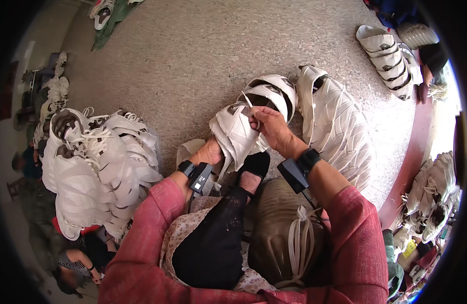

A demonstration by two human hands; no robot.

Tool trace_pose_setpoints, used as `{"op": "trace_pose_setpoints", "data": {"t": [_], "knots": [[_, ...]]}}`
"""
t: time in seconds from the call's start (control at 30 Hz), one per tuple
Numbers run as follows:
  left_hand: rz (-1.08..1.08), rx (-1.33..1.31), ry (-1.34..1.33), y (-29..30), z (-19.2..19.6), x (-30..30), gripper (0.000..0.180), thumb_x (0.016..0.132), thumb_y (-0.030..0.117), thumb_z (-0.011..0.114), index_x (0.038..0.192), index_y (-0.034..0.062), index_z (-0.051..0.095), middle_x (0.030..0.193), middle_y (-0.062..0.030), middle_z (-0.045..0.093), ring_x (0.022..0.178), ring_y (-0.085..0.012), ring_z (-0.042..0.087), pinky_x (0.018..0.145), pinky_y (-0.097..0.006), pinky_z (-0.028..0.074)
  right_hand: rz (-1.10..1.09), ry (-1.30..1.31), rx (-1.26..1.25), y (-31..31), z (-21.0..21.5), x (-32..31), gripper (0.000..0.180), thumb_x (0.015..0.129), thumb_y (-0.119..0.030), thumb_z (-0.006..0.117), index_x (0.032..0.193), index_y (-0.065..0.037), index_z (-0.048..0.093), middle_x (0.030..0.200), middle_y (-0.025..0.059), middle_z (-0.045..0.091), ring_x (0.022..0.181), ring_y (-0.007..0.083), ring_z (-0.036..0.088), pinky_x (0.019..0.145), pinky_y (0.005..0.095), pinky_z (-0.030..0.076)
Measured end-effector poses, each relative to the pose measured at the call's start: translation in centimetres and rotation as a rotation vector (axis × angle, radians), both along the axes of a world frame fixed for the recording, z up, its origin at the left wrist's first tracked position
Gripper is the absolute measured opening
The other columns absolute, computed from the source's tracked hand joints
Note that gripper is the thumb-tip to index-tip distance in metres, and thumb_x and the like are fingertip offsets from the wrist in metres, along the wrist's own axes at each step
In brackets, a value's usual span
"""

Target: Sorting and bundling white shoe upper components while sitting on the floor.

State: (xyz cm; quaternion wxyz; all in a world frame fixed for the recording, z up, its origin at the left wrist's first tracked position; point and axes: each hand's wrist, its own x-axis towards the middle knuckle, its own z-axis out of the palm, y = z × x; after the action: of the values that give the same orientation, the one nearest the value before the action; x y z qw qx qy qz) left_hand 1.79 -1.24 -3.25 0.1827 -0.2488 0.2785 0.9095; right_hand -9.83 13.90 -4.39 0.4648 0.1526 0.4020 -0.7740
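In front of me my left hand (211, 152) grips a white shoe upper (232, 126) from its near left side, some of the fingers hidden beneath it. My right hand (271, 126) is at the upper's right edge, thumb and fingers pinched on a white shoelace (247, 99) whose stiff end points up and to the left. Just beyond the right hand lie more white uppers (274, 83) with dark linings. To their right, a long row of nested white uppers (340, 126) curves toward me across the floor.
A big heap of laced white uppers (102, 167) stands at the left. Close to my right forearm sits a bulging brown bag (286, 228) tied with white strips. Another stack of uppers (388, 61) lies far right. Other people (79, 261) sit at the lower left.
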Motion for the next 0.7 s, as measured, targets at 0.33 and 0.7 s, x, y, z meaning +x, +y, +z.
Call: {"op": "trace_pose_setpoints", "data": {"t": [0.33, 0.7], "knots": [[0.126, 0.063, -0.122, 0.5, -3.2, 0.8, 0.048, 0.083, 0.023, 0.071, 0.124, 0.0072, 0.052, 0.12, -0.0059, 0.06, 0.109, -0.0178, 0.057, 0.096, -0.035, 0.048, 0.489, 1.237, 0.747, 0.0, -2.7, -1.1, 0.018, 0.074, -0.005, 0.059, 0.088, -0.002, 0.069, 0.076, 0.0214, 0.065, 0.073, 0.0309, 0.066, 0.068, 0.039, 0.049], [-0.014, 0.14, -0.201, 0.6, -3.1, 1.0, 0.042, 0.088, 0.015, 0.065, 0.127, 0.0065, 0.05, 0.124, -0.0051, 0.056, 0.109, -0.0157, 0.056, 0.096, -0.033, 0.048, 0.954, 0.71, 0.265, 2.8, -1.1, -3.5, 0.018, 0.072, 0.007, 0.051, 0.079, -0.001, 0.065, 0.061, 0.0, 0.055, 0.058, 0.0104, 0.055, 0.049, 0.0255, 0.04]]}}
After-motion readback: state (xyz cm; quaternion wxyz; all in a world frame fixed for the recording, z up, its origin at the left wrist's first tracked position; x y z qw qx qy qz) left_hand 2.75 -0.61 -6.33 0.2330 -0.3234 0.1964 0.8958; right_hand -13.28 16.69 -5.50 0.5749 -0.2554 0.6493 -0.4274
